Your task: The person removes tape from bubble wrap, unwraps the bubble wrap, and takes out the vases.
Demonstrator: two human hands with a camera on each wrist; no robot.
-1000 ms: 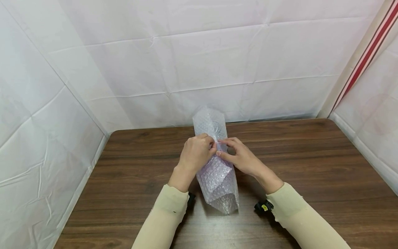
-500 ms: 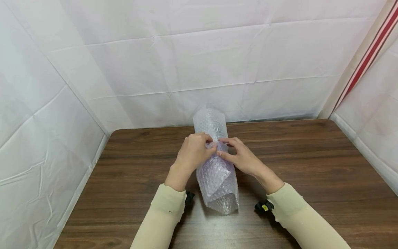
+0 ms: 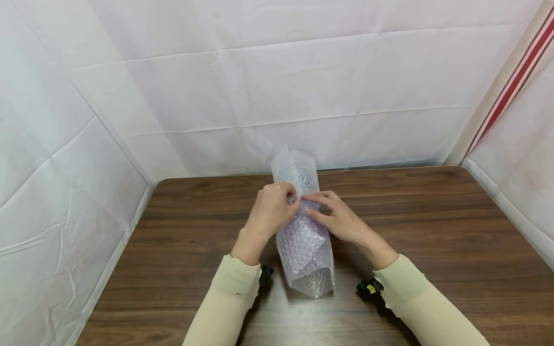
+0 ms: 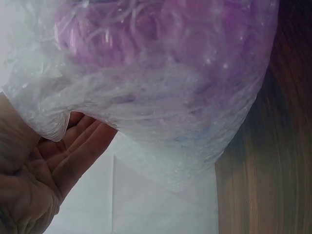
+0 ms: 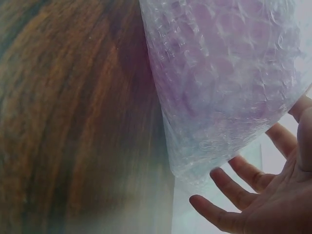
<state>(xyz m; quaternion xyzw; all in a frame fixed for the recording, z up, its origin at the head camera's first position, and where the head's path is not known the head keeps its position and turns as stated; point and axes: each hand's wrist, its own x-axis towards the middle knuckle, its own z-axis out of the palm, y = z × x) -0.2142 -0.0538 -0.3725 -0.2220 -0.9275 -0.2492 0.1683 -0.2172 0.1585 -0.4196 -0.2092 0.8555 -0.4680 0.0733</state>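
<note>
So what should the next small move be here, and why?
Probably smoothing the right hand along the bubble wrap toward the person: its fingers are spread and touch the wrap, the left hand pinches the wrap beside it, and the overlapping flap has a near edge that neither hand holds.

brown table (image 3: 190, 230) bears bubble wrap (image 3: 303, 245) (apparently purple inside)

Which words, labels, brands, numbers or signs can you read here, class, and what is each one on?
None can be read.
Bubble wrap: no lettering visible.
Table and white sheeting: none visible.
Yellow patch on the black device by the right sleeve: too small to tell whether it bears any text.
</note>
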